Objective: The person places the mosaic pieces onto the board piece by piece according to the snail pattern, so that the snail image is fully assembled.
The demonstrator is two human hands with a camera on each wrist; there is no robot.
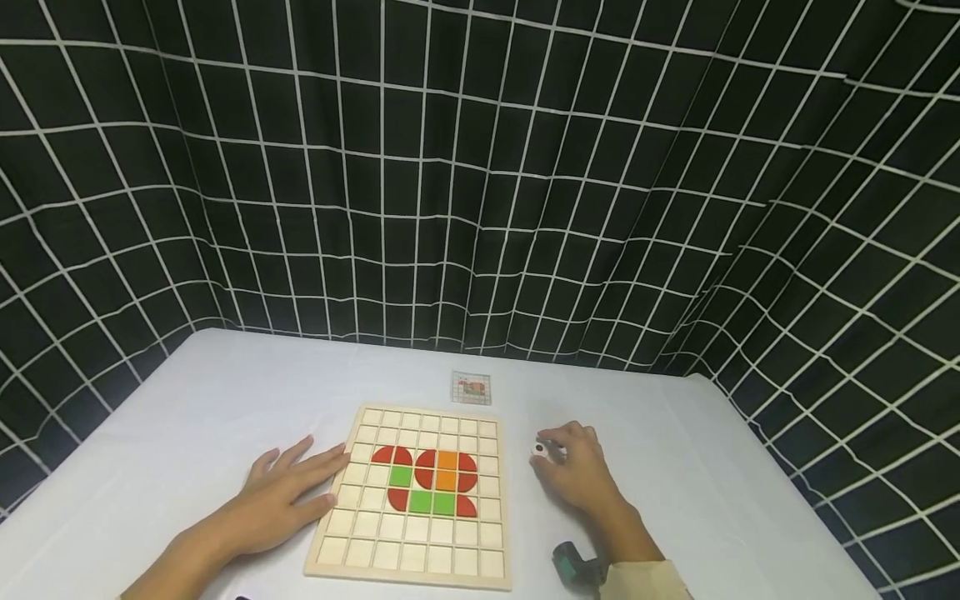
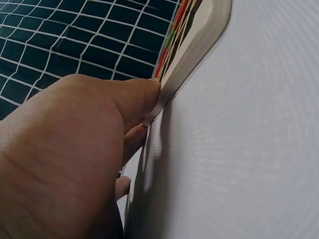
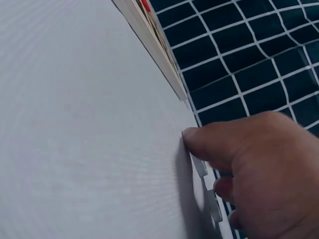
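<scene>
A wooden grid board (image 1: pixel 408 578) lies on the table, with red rounded pieces (image 1: pixel 467 506), green squares (image 1: pixel 421 501) and orange squares (image 1: pixel 447 481) set in its cells. My left hand (image 1: pixel 273 504) rests along the board's left edge, fingers fairly straight; in the left wrist view its thumb (image 2: pixel 142 94) touches the board's side. To the right of the board, my right hand (image 1: pixel 581 471) has thumb and forefinger around a small white tile with a black dot (image 1: pixel 538 450). Another white piece (image 1: pixel 559 451) lies under its fingers. The right wrist view shows white pieces (image 3: pixel 200 167) low beside the thumb (image 3: pixel 199 142).
A small printed card (image 1: pixel 471 388) with a coloured grid picture lies behind the board. A dark grey and green object (image 1: pixel 572 567) is beside my right wrist. The white tabletop (image 1: pixel 262 375) meets a black curtain (image 1: pixel 420 183) with white grid lines.
</scene>
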